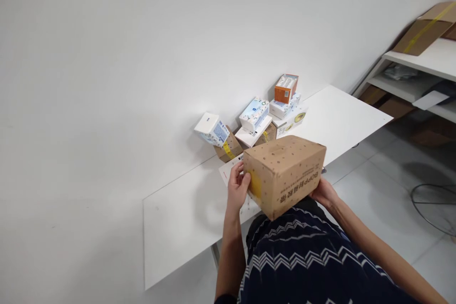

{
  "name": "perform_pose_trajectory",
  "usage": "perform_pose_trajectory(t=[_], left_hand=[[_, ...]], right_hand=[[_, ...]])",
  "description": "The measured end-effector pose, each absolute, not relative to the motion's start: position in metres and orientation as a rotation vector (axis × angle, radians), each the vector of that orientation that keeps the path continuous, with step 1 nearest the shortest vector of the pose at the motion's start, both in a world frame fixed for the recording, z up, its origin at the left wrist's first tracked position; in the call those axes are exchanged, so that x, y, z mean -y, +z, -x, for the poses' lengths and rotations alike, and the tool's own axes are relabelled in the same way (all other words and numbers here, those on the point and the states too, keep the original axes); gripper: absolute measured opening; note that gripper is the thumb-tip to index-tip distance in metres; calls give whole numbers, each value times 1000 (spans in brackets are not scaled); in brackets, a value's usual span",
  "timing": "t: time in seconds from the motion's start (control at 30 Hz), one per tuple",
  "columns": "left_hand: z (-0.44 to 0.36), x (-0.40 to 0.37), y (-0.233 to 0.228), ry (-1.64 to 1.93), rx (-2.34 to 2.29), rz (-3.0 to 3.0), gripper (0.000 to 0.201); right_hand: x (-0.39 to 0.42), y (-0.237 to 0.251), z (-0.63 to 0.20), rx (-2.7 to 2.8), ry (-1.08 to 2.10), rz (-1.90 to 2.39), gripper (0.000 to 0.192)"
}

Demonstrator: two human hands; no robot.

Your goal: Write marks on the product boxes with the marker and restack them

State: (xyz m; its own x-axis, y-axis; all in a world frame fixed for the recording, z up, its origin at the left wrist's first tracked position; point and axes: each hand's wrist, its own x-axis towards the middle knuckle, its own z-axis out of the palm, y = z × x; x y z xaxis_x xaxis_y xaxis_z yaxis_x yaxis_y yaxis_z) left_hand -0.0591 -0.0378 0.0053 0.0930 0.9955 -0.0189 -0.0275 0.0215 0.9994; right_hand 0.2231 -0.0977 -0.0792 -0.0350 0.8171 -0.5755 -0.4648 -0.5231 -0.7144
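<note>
A brown cardboard box (285, 171) with dark printed lettering and a yellow tape patch is held up in front of my body, above the near edge of the table. My left hand (238, 185) grips its left end, thumb on the face and fingers at the edge. At the lower right corner, my right hand (325, 194) supports the box from below; most of its fingers are hidden behind it. Beyond the box stand stacked cartons: a white-and-blue carton (213, 129), a floral carton (254, 113) and an orange carton (286, 88).
The white table (181, 228) runs along a plain wall. Under the upper cartons are a taped brown box (231, 147) and a white carton with an avocado picture (292, 121). To the right stand a white shelf (427, 59) with cardboard boxes and a black wire ring frame (432, 204).
</note>
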Motion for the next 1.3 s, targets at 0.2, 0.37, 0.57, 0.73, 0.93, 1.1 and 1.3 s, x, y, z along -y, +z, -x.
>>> perform_pose_trajectory(t=[0.2, 0.37, 0.57, 0.73, 0.93, 1.1, 1.3], left_hand=[[51, 43, 20, 980, -1102, -1249, 54], [43, 44, 21, 981, -1003, -1261, 57], [30, 45, 20, 1059, -1030, -1489, 46], [34, 42, 27, 1013, -1128, -1803, 46], [34, 38, 30, 979, -1073, -1959, 50], [26, 50, 10, 994, -1056, -1798, 40], [19, 71, -33, 1013, -1034, -1419, 42]], right_hand=[[102, -76, -220, 384, 1610, 1360, 53], [109, -74, -227, 344, 1657, 1378, 69], [113, -73, -235, 412, 1713, 1316, 62], [117, -75, -239, 281, 1729, 1239, 56], [117, -74, -264, 309, 1500, 1346, 60], [119, -67, -283, 486, 1232, 1493, 70], [116, -42, -284, 573, 1126, 1474, 76]])
